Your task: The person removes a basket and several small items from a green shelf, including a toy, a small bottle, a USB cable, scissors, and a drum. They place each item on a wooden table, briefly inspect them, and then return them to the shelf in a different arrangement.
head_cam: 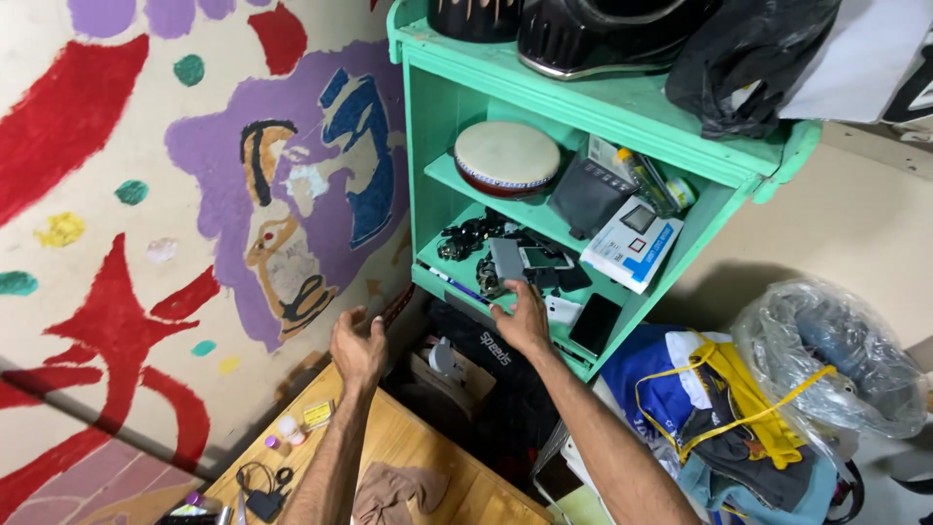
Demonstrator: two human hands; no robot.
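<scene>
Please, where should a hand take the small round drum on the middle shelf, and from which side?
Probably at its red rim, fingers on opposite sides, coming from the open front of the green shelf. The drum leans with its pale skin facing out, so the skin gives no hold, and the dark pouch crowds one side.

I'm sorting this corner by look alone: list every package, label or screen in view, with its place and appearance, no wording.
White box: flat, rectangular, blue and red print, leaning off the middle shelf's right end.
Dark phones: black screens, lowest shelf edge, right of the right hand.
Yellow packet: small, on the wooden table, below the left hand.
Black bag: white lettering, under the shelf.
</scene>
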